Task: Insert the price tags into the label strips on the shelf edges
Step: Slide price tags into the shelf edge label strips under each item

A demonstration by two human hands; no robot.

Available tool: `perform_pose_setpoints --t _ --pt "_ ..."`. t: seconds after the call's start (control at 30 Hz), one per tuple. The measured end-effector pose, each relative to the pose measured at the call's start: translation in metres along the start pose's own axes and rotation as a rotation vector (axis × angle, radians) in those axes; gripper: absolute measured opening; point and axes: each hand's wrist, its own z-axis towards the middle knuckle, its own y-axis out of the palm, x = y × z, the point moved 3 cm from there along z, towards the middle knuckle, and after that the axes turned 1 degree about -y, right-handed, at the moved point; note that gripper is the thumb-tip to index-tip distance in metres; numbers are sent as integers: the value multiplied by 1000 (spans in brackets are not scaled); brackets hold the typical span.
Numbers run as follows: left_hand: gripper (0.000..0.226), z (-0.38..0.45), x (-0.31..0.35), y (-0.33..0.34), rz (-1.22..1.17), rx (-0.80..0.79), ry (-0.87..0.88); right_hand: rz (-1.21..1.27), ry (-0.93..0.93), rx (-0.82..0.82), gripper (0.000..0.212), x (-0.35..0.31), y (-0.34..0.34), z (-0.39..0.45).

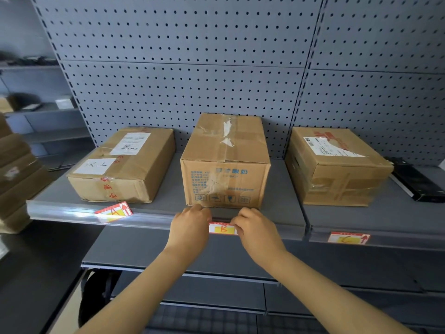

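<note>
presently, scene: a grey metal shelf (168,189) with a pegboard back carries three brown cardboard boxes; two bare hands work at its front edge.
tag in hand: the small red, white and yellow paper price tag marked b (222,229) sits at the clear plastic label strip (72,212) along the shelf edge, below the middle cardboard box (226,162); whether it is fully seated cannot be told.
left hand: the left hand (190,227) has curled fingers at the tag's left end, touching or pinching it; the fingertips are hidden behind the knuckles.
right hand: the right hand (255,231) is curled over the tag's right end and seems to pinch it.
risk one: if the two hands push unevenly, the thin paper may buckle or crease rather than slide under the strip's lip.
risk two: the tag could end up crooked, like the tilted price tag marked a (113,211), which pokes up above the strip to the left.
risk three: letting go before the lower edge catches could drop the tag to the lower shelf.
done already: the price tag marked c (348,238) looks flat in the strip of the next bay on the right.
</note>
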Motion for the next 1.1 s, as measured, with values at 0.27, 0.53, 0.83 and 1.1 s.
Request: perform_pose_setpoints --t 0.27,0.53,0.83,1.1 --pt "26 0 1 -4 92 -31 -20 -28 -6 -40 19 0 1 4" --pt "30 -2 1 -2 72 -28 -25 -72 -64 -21 21 -3 -2 5" --pt "40 -9 -6 0 -35 -29 -45 -105 -95 35 25 -1 6 -5" --pt "34 -16 -19 0 -109 -7 -100 146 0 155 14 4 -12 -1"
